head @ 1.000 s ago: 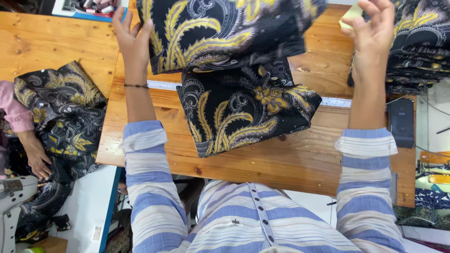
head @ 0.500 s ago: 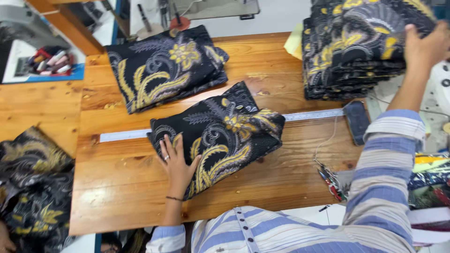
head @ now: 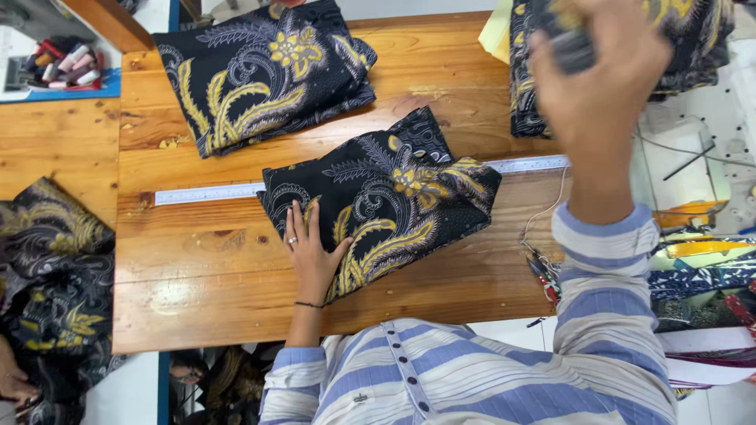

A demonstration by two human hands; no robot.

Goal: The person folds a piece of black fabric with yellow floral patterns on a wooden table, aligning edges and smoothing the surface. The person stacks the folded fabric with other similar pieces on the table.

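My left hand point(head: 311, 252) lies flat, fingers spread, on the near left corner of a folded black fabric with gold leaf patterns point(head: 402, 185) in the middle of the wooden table point(head: 197, 291). My right hand point(head: 598, 71) is raised and blurred in front of a stack of the same folded fabric point(head: 529, 94) at the far right. Its fingers curl around a small dark object that I cannot identify. A second folded piece point(head: 260, 71) lies at the far left of the table. A metal ruler point(head: 205, 193) runs under the middle piece.
Loose black-and-gold fabric point(head: 47, 275) is heaped on the lower table at left, with another person's hand point(head: 12, 378) at its near edge. Thread spools point(head: 59, 67) sit in a tray at far left. Small snips point(head: 543, 275) and a thin cord lie near the right edge.
My right hand has come off the top of the stack and swung up towards the camera, now closed on something dark. My left hand stays pressed on the middle piece.
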